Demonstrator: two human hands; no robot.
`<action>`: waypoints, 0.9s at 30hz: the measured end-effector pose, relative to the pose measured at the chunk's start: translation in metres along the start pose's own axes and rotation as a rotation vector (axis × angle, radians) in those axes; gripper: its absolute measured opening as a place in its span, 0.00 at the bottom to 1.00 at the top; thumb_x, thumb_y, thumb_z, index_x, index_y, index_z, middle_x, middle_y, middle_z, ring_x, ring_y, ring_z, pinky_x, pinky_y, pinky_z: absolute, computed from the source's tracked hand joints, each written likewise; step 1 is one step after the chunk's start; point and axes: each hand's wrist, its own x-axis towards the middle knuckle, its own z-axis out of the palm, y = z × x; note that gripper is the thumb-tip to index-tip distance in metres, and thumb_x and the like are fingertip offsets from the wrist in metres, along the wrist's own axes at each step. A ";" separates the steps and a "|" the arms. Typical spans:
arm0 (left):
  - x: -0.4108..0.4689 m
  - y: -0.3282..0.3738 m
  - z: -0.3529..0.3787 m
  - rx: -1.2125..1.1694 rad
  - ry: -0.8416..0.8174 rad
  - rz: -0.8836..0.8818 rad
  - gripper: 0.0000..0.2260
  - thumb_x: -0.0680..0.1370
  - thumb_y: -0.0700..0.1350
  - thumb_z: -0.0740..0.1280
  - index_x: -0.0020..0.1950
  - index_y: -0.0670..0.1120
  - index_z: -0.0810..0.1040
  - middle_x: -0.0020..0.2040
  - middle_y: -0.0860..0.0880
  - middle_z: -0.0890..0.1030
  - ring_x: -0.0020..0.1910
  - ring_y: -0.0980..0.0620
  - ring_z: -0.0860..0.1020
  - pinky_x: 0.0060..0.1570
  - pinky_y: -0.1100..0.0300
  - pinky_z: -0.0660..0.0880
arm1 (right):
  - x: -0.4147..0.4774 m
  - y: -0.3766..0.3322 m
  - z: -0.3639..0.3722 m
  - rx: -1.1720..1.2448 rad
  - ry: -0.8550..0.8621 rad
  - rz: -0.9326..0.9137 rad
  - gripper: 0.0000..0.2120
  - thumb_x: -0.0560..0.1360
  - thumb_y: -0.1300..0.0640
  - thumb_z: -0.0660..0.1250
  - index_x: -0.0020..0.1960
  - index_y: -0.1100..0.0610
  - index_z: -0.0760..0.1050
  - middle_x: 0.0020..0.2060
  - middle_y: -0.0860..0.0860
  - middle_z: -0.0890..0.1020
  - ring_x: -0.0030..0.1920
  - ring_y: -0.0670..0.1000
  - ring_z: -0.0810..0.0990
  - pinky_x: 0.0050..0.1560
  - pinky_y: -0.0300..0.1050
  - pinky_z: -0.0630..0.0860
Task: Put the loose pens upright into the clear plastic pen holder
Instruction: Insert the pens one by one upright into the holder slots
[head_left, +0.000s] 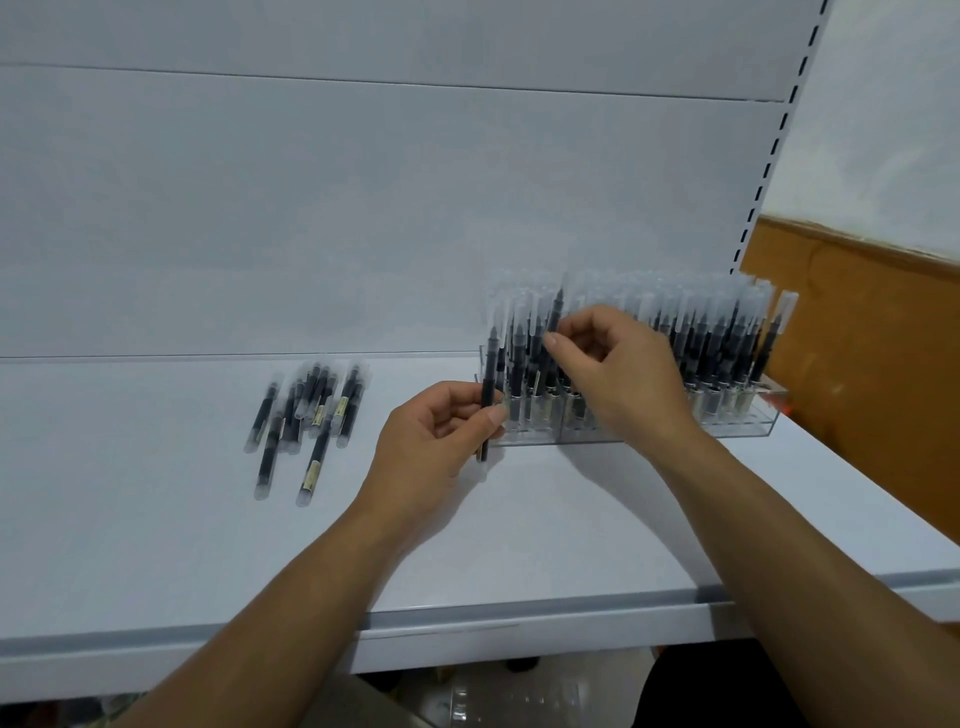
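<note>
A clear plastic pen holder (748, 427) stands at the back right of the white shelf, packed with several upright black pens with frosted caps. A pile of loose pens (306, 415) lies flat on the shelf to the left. My left hand (441, 441) pinches one black pen (488, 384) upright, just in front of the holder's left end. My right hand (613, 364) pinches another pen (556, 312) upright over the left part of the holder, among the standing pens.
The white shelf (571, 545) has a front lip near me and a white back panel (363, 208) behind. A slotted upright post (774, 145) borders the right side, with an orange-brown wall (872, 332) beyond it. Dark clutter shows under the shelf.
</note>
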 end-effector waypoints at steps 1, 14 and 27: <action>0.000 0.000 0.000 0.009 -0.002 0.003 0.06 0.74 0.37 0.71 0.50 0.44 0.82 0.41 0.46 0.85 0.40 0.54 0.83 0.41 0.68 0.77 | -0.002 0.002 0.002 -0.055 -0.053 0.010 0.05 0.75 0.47 0.71 0.42 0.44 0.76 0.35 0.40 0.80 0.36 0.40 0.77 0.39 0.40 0.75; 0.000 -0.003 -0.001 0.090 -0.031 0.003 0.08 0.74 0.40 0.72 0.51 0.49 0.84 0.45 0.43 0.84 0.43 0.50 0.81 0.41 0.66 0.76 | -0.031 -0.002 0.000 0.228 -0.094 -0.007 0.05 0.76 0.46 0.69 0.43 0.45 0.81 0.33 0.41 0.81 0.33 0.41 0.75 0.34 0.34 0.73; -0.001 -0.005 -0.002 0.354 0.056 0.175 0.07 0.77 0.46 0.70 0.54 0.56 0.82 0.49 0.58 0.83 0.49 0.60 0.79 0.50 0.64 0.75 | -0.025 -0.010 -0.006 0.476 -0.074 0.083 0.03 0.74 0.56 0.72 0.43 0.53 0.79 0.31 0.44 0.79 0.30 0.42 0.75 0.31 0.36 0.73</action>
